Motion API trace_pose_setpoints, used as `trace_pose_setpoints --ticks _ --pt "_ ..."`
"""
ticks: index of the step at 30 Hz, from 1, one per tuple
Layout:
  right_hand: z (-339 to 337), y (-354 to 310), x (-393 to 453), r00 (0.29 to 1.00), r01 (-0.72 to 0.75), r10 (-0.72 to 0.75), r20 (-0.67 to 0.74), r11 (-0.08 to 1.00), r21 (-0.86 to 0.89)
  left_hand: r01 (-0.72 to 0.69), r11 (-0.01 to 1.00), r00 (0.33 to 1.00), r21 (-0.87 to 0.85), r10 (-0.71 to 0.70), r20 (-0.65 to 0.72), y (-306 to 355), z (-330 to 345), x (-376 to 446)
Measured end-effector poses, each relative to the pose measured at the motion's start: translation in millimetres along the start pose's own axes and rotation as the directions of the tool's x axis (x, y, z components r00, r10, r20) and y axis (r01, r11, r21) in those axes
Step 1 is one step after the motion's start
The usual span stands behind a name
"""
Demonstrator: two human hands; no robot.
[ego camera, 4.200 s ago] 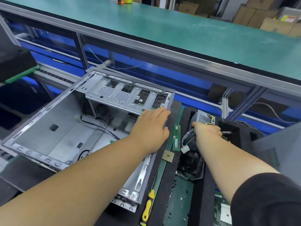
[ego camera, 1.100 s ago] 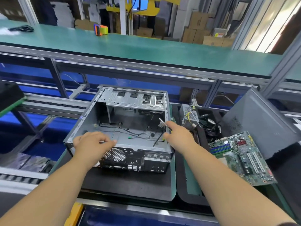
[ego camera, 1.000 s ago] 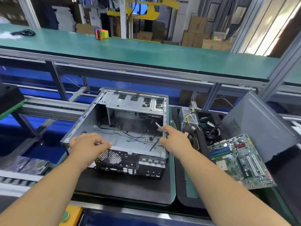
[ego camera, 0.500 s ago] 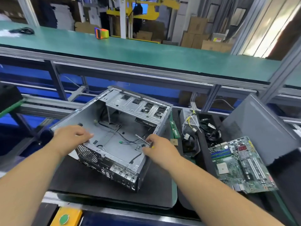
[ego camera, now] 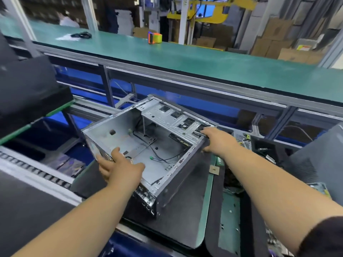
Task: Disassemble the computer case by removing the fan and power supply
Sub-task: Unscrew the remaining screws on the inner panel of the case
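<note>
Grey metal computer case sits tilted, left hand gripping its near rear edge, right hand clamped on the far corner.

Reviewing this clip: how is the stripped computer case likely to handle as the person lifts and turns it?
Probably light for its bulk: the computer case looks gutted, only loose wires inside. Likely stiff, being folded sheet metal, with the left hand and right hand gripping opposite edges. The bare metal rims may be slippery or sharp.
</note>
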State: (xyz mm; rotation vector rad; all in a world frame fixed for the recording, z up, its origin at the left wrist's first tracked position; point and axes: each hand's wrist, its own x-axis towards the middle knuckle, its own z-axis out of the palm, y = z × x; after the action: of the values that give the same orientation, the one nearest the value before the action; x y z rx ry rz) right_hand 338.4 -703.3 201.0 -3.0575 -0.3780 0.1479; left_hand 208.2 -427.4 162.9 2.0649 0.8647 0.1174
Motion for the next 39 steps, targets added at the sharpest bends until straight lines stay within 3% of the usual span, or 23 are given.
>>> trace_pose_setpoints --ticks 9,17,23,31,39 --pt "11.9 6.7 -14.0 0.996 0.017 -0.01 -0.087 0.997 0.078 -0.126 0.986 0.989 0.109 0.116 0.093 3.0 -2.2 -3.1" --pt "32.7 -12.5 -46.0 0.979 0.038 -0.007 -0.204 0.988 0.146 -0.295 0.924 0.939 0.245 0.233 0.252 -6.2 -37.0 61.4" --pt "28.9 -32.0 -63.6 0.984 0.008 0.028 -0.178 0.98 0.196 -0.452 0.872 0.842 0.188 0.346 0.414 -4.7 -51.5 121.2" --pt "36.5 -67.6 -94.8 0.964 -0.126 0.165 -0.207 0.974 0.189 -0.564 0.81 0.715 0.158 0.384 0.585 17.6 -57.0 163.6" --pt "24.1 -104.9 -97.1 0.952 -0.243 0.258 -0.165 0.965 0.103 -0.696 0.711 0.542 0.1 0.429 0.723 45.3 -53.5 207.2"
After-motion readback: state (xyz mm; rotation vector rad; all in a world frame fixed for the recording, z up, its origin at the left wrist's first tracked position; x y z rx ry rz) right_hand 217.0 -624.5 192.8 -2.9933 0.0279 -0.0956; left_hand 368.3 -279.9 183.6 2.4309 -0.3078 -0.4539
